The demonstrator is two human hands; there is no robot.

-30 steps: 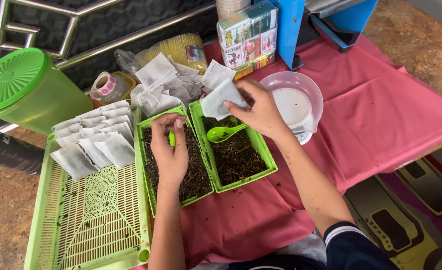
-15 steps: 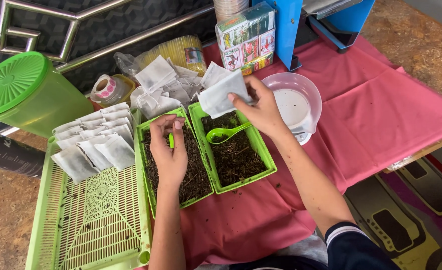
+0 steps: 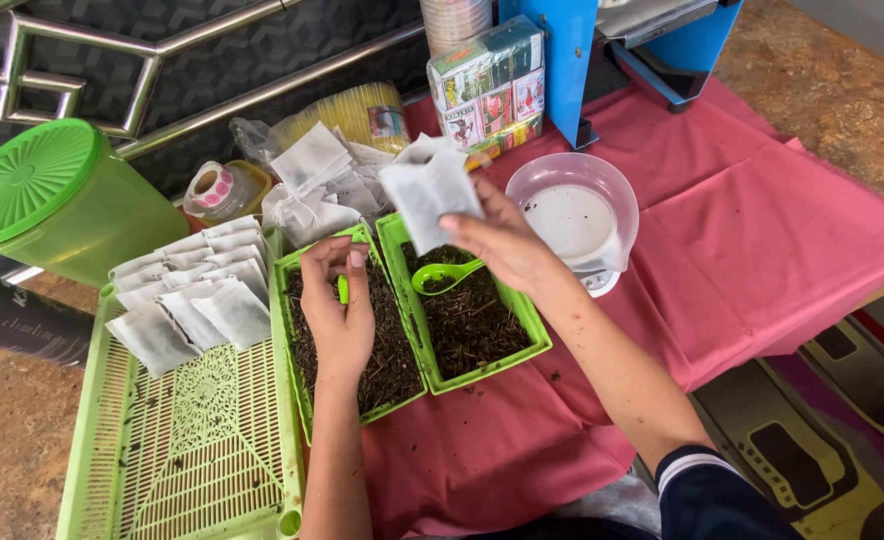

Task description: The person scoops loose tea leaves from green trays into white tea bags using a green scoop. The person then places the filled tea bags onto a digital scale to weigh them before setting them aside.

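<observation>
My right hand (image 3: 507, 240) holds a white paper sachet (image 3: 429, 191) up above the right green tray (image 3: 532, 335) of dark loose tea. A green scoop (image 3: 444, 275) lies in that tray under the hand. My left hand (image 3: 338, 305) rests in the left green tray (image 3: 290, 350) of the same dark leaves and grips a small green handle (image 3: 343, 288). A heap of empty white sachets (image 3: 317, 180) lies just behind the two trays.
A large green perforated tray (image 3: 177, 460) at the left holds several filled sachets (image 3: 197, 295). A clear bowl on a scale (image 3: 574, 210) stands right of the trays. A green lidded jug (image 3: 57, 200), a sticker roll (image 3: 212, 188), small boxes (image 3: 487, 85) and a blue machine (image 3: 602, 40) line the back.
My right hand has lifted the white sachet up from the pile, away from the tray. My left hand has stayed in the left tray.
</observation>
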